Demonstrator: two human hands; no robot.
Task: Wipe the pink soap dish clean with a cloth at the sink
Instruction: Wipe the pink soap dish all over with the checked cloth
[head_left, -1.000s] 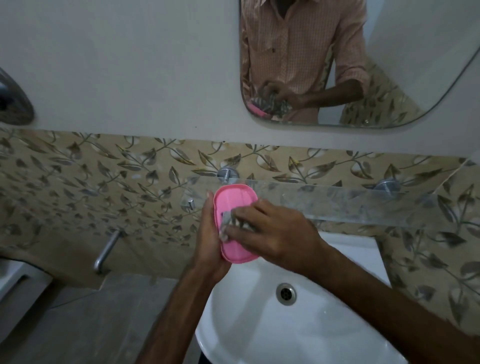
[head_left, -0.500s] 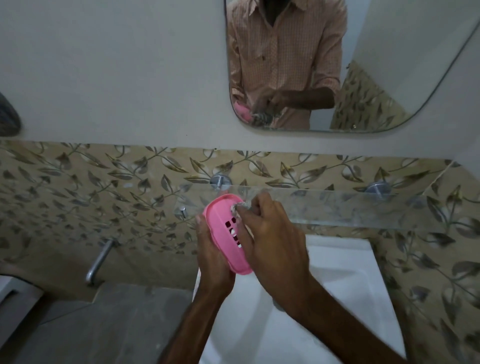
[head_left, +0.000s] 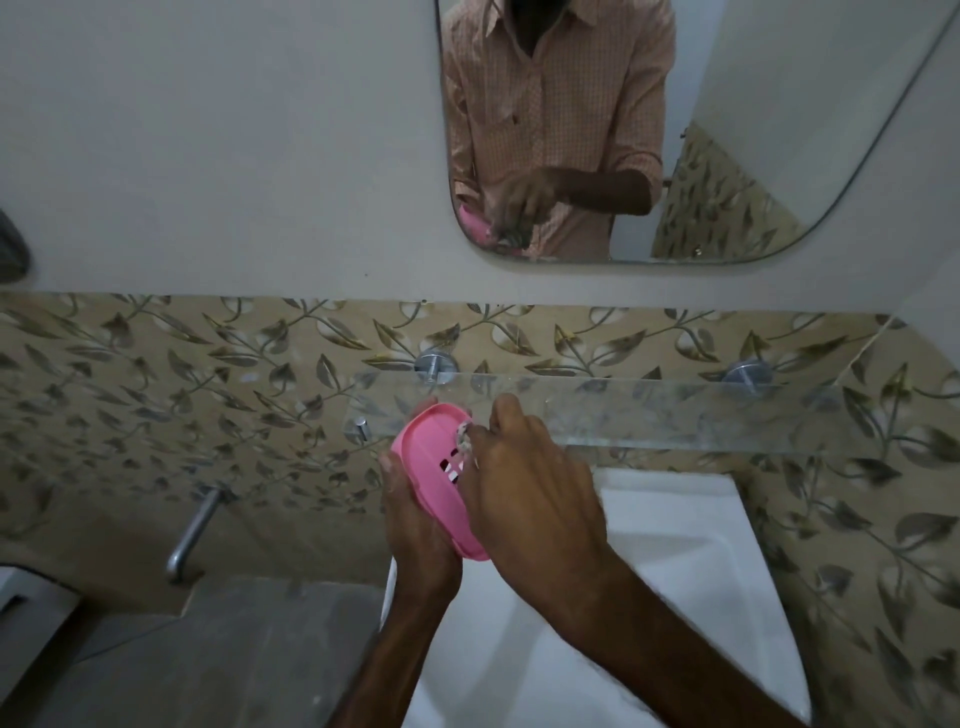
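Above the white sink (head_left: 675, 519), the left hand (head_left: 415, 525) has its grip around the tilted pink soap dish (head_left: 436, 483). The right hand (head_left: 530, 499) pinches a small cloth (head_left: 462, 439) against the dish's upper part.

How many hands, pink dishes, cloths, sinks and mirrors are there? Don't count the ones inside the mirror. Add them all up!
hands: 2, the left hand and the right hand
pink soap dish: 1
cloth: 1
sink: 1
mirror: 1
total: 6
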